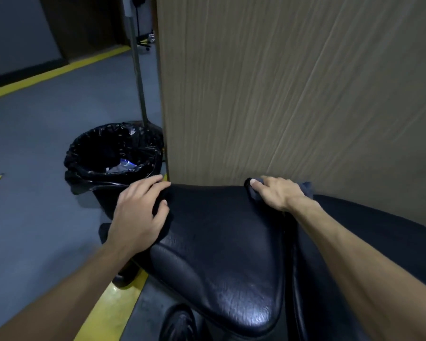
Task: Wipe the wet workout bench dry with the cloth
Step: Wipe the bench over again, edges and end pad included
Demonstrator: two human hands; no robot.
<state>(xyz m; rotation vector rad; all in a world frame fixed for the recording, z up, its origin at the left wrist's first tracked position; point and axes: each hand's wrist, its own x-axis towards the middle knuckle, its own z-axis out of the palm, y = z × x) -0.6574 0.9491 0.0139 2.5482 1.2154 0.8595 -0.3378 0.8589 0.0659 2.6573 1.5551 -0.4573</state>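
Two bare forearms reach in from the bottom corners, and between them the black padded counter (219, 254) runs away from the camera, its leather glossy and creased near the front edge. Left hand (138, 212) sits on the pad's left rim, fingers loosely curved over the edge with the tips pointing at the far corner; nothing in its grip that I can see. Over on the right, the right hand (276, 193) is at the far end of the pad, fingers curled down onto a dark cloth (252, 194), which is bunched under the palm right where the pad meets the wall. A bit of that cloth pokes out behind the wrist too. Beyond the hands, a tan wood-grain panel (293, 94) stands upright, touching the counter's far end. Left of it, a bin (113, 156) with a black liner sits on the grey floor (35, 143), yellow lines crossing behind.
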